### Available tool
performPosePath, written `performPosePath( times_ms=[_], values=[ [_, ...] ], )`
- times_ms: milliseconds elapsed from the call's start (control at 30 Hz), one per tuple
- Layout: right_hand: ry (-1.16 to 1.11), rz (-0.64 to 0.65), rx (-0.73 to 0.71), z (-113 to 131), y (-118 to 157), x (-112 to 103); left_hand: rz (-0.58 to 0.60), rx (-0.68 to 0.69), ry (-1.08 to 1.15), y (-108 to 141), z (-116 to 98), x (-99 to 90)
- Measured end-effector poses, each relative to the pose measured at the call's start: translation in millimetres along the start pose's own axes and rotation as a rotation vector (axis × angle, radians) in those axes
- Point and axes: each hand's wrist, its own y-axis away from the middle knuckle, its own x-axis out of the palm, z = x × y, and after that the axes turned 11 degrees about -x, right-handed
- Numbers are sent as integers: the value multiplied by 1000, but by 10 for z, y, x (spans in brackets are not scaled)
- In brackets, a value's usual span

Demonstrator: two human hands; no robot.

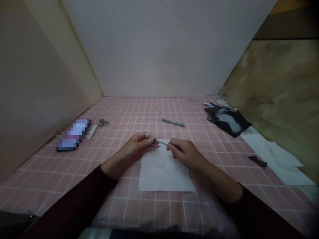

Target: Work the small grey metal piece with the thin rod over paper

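My left hand (pixel 134 149) and my right hand (pixel 185 154) meet above the top edge of a white paper sheet (pixel 163 174). Between them is a slim grey pen (pixel 161 143). My right fingers pinch its shaft, while my left fingertips close around the end nearest them, partly hiding it. The sheet lies flat on a pink grid-patterned table cover (pixel 119 202), with both hands just over its upper part.
A thicker grey marker (pixel 173 122) lies ahead of my hands. On the left are a pixelated phone (pixel 73 135), a small white stick (pixel 92 131) and a small coiled item (pixel 103 123). On the right are a black bag (pixel 228 120), white papers (pixel 279 161) and a black piece (pixel 257 161). White walls stand behind.
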Motion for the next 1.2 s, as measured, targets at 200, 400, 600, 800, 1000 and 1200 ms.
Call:
performPosePath(
  times_ms=[200,400,600,800,1000,1200],
  values=[
    [-12,-23,-18,-13,5,26,-3,5,-17,41,-3,59],
    [-128,-32,2,-73,-15,69,25,44,-230,36,69,51],
    [-336,35,10,-48,-25,71,3,254,-475,34,85,43],
    [-149,12,-106,60,32,84,-16,232,-412,69,68,73],
    [-279,23,-12,62,34,60,39,200,-309,66,83,108],
    [-988,220,360,40,29,12,63,231,-278,132,39,181]
  ],
)
